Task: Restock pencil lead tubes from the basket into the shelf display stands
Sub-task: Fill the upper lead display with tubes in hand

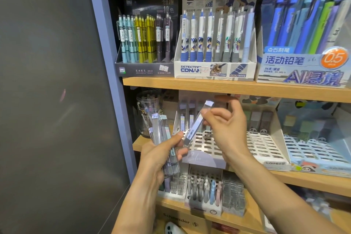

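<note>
My left hand (pixel 161 156) grips a bundle of clear lead tubes (pixel 163 138), tilted up to the left, in front of the middle shelf. My right hand (pixel 226 125) pinches a single lead tube (pixel 196 122) with a white cap, held slantwise between the two hands. Behind it stands a white slotted display stand (pixel 205 142) with a few tubes standing at its back. A second slotted stand (pixel 264 146) with panda figures is to its right. The basket is out of view.
A clear round jar (pixel 147 112) with tubes sits at the left of the middle shelf. Mechanical pencil display boxes (pixel 214 43) fill the upper shelf. The lower shelf holds small stands of tubes (pixel 205 190). A blue shelf upright (pixel 112 66) and a dark panel bound the left side.
</note>
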Demonstrator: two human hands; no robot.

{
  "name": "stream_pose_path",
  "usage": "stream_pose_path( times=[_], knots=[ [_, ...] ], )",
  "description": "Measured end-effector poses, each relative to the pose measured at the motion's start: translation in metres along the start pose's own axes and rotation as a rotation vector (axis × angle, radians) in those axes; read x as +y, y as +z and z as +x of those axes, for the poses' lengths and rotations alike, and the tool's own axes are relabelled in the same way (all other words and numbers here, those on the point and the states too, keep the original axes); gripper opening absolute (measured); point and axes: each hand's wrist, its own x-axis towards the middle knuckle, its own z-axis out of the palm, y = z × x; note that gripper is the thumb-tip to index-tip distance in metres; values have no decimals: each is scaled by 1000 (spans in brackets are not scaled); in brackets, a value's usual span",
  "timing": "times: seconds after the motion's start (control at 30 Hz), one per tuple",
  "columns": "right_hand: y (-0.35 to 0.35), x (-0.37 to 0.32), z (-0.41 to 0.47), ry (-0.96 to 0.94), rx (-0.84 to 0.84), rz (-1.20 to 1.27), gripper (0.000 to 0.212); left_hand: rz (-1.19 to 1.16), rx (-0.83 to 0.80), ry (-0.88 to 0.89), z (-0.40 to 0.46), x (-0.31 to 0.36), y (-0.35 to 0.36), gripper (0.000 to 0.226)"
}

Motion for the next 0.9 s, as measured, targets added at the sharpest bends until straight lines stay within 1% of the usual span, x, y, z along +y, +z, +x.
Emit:
stream_pose_path(
  times=[0.1,0.17,0.23,0.33,0.4,0.53,0.67,0.8,0.9],
  knots=[
    [0,1,3,-246,19,-131,34,9,39,36,5,-3,-2,48],
    [0,5,5,-327,14,-177,27,63,50,42,6,-4,-1,45],
    [1,10,6,-381,-21,-222,25,118,62,20,5,-4,0,43],
    [2,20,8,-457,-85,-291,23,137,61,8,5,-4,0,54],
    [3,24,9,-476,-101,-315,23,140,48,15,5,-4,0,56],
    [2,26,13,-483,-112,-343,22,169,40,26,1,-2,2,56],
    [-1,26,14,-517,-135,-388,23,130,12,30,-2,2,3,54],
    [-1,28,22,-584,-114,-519,23,106,-7,28,-3,2,1,53],
    [5,25,30,-615,-178,-602,24,103,-18,32,-3,1,1,51]
  ],
)
